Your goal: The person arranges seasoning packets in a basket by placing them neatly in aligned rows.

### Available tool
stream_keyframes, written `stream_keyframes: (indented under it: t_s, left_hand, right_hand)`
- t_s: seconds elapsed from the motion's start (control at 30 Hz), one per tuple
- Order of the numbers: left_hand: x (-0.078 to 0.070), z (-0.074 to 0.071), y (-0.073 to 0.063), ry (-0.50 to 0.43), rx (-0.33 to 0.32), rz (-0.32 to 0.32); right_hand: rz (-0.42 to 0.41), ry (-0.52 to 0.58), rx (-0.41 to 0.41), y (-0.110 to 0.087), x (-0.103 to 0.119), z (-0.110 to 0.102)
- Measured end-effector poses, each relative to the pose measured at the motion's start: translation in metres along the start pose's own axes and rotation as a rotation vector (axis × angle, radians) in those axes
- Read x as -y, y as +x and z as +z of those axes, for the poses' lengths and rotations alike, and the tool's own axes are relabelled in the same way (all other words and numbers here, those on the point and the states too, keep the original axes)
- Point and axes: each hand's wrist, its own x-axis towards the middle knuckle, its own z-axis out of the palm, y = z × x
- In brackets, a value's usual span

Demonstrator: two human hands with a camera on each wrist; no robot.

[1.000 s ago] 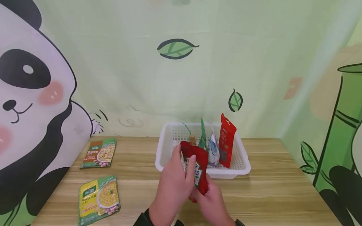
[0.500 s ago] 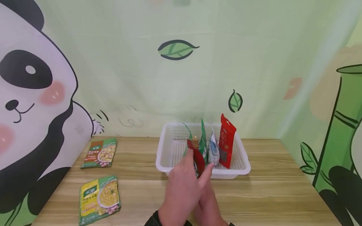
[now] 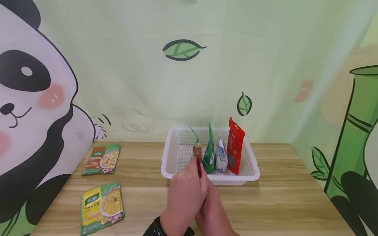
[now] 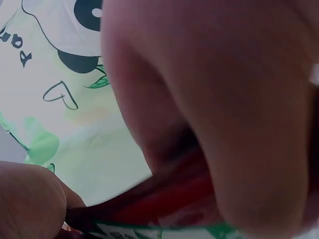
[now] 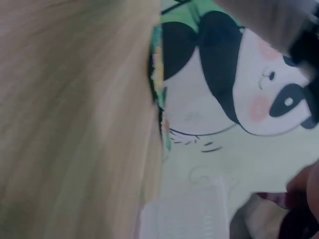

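A red sauce pouch [image 3: 199,165] with a gold-brown cap on its spout stands edge-on between my two hands, in front of the white basket. My left hand [image 3: 186,191] holds it from the left, its fingers near the top. From the right and lower down, my right hand [image 3: 215,209] grips it too; the left hand partly covers that hold. In the left wrist view the red pouch [image 4: 164,201] runs below large, blurred fingers, with part of its white and green label showing. The right wrist view catches only a bit of hand at its right edge.
In the white basket [image 3: 236,179], a red bag [image 3: 235,147], a white-blue bag [image 3: 221,155] and green bags [image 3: 209,154] stand upright. A yellow-green soup packet [image 3: 101,208] and a brown-green packet [image 3: 101,159] lie on the table at left. A printed cloth hangs behind.
The pouch has turned from showing its front label to edge-on. My hands have come closer together around it, the left one now hiding more of the right one.
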Motion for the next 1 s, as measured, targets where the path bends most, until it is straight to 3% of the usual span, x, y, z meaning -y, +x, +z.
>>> stream_keyframes:
  t_s: [0.13,0.3,0.43,0.63,0.77,0.87,1.0]
  left_hand:
    - [0.009,-0.003,0.002,0.051,-0.042,0.033]
    - [0.02,-0.007,0.007,0.092,-0.106,0.085]
    - [0.028,-0.011,0.013,0.104,-0.103,0.095]
    - [0.037,-0.011,0.023,0.093,-0.043,0.044]
    - [0.043,-0.01,0.032,0.09,0.019,0.001]
    - [0.045,-0.009,0.041,0.098,0.055,-0.021]
    - [0.047,-0.011,0.056,0.113,0.081,-0.046]
  right_hand:
    - [-0.012,0.127,0.079,-0.004,-0.005,-0.01]
    - [-0.15,0.05,0.119,-0.002,-0.014,-0.027]
    - [-0.24,-0.071,0.091,0.002,-0.027,-0.047]
    - [-0.367,-0.403,-0.085,0.023,-0.052,-0.082]
    - [-0.295,-0.533,-0.046,0.032,-0.07,-0.103]
    - [-0.239,-0.576,0.035,0.037,-0.082,-0.114]
    - [-0.232,-0.594,0.117,0.044,-0.095,-0.12]
